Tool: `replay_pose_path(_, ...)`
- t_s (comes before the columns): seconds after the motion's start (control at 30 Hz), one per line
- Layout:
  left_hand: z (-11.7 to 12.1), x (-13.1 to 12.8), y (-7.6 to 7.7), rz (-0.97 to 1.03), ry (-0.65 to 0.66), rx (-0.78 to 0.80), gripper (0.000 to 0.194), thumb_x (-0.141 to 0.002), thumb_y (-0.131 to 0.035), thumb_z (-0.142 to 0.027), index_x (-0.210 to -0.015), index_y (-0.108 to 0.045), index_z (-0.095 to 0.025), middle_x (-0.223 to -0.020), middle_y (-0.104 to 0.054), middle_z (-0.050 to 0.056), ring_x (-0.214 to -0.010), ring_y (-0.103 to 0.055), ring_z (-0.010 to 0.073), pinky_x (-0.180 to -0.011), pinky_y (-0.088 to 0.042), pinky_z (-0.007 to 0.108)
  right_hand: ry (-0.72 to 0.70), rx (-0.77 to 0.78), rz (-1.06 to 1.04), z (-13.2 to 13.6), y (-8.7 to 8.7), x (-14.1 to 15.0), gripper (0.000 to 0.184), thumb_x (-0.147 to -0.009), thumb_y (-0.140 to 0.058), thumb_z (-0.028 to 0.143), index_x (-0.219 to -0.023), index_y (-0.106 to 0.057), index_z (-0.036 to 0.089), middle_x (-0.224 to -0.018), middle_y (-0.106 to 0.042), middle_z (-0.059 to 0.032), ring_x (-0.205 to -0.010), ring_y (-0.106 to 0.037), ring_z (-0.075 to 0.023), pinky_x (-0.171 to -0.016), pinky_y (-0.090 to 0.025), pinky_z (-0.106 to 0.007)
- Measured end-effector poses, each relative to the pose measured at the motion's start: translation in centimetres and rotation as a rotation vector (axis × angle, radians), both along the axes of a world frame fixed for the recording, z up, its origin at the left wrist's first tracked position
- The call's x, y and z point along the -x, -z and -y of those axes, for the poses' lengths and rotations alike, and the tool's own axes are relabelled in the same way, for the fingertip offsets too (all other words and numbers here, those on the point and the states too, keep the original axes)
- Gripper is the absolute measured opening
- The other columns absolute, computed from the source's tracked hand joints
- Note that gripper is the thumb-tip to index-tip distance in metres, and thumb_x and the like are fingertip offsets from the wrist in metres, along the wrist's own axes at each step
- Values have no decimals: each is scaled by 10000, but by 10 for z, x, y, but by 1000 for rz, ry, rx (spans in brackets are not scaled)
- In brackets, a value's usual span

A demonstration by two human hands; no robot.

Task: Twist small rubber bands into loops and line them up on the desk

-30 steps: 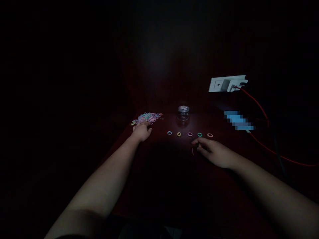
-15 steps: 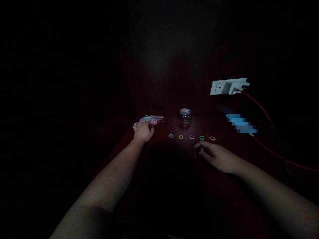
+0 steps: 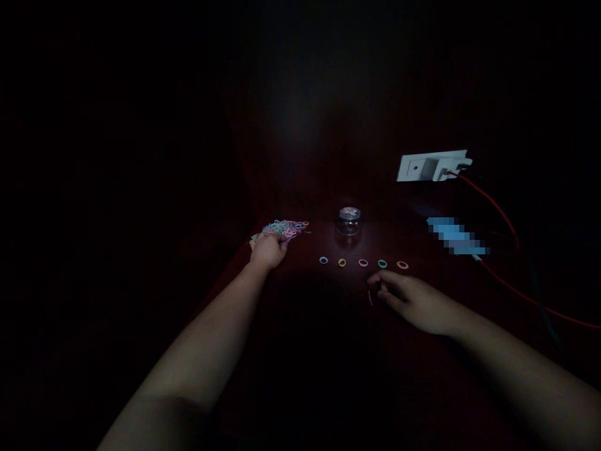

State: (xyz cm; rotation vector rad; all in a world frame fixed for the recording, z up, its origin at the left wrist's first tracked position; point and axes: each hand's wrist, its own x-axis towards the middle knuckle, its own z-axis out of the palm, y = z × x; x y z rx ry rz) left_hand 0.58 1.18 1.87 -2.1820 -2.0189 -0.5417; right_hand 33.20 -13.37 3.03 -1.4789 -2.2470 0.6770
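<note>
My left hand (image 3: 268, 252) rests at the near edge of a pile of small coloured hair ties (image 3: 292, 230), its fingers partly lost among them. The thumb stands apart from the fingers. Loosely bent, with thumb and forefinger apart, my right hand (image 3: 407, 302) hovers low over the dark table. In front of it runs a row of single ties: blue (image 3: 323, 260), yellow (image 3: 342, 263), pink (image 3: 363, 263), green (image 3: 382, 264) and peach (image 3: 402, 265). A thin pale pink strip (image 3: 370, 298) shows beside my right fingertips; what it is I cannot make out.
Behind the row stands a clear round jar (image 3: 349, 222) with a patterned lid. A blurred blue phone-like object (image 3: 455, 235) lies at right, joined to a red cable (image 3: 509, 289). The cable leads from a charger in a white wall socket (image 3: 422, 166). The surroundings are very dark.
My left fingers have drawn in slightly at the pile, showing more ties. My right hand keeps nearly the same pose. The whole view has shifted a little.
</note>
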Motion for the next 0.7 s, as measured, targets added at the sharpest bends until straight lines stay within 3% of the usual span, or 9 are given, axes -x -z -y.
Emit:
replay_pose_path(0.17,2,2,-3,14,-9,-37,294,-839,-483,-412,-875,-722,-245,-1018,-698,81,-1019,-580,289,-918,-407,428,-3,6,0,0,1,-1,275,-894,-439,346,-1119,-543,228,-800,-599,-12,-705,-564,-155,-666,-438,-296)
replay_pose_path(0.37,-1,4,-2,86,-11,-32,232,-793,-560,-343,-974,-680,-261,-1020,-704,53,-1011,-604,266,-930,-406,411,4,21,-6,1,-1,-1,282,-886,-450,349,-1119,-549,227,-832,-615,-24,-727,-573,-163,-691,-449,-312)
replay_pose_path(0.7,-8,6,3,124,16,-37,201,-836,-499,-285,-951,-657,-240,-984,-706,47,-931,-640,235,-855,-468,347,23,46,-22,0,2,-2,281,-893,-441,362,-1120,-549,236,-840,-613,-17,-754,-579,-163,-707,-450,-297)
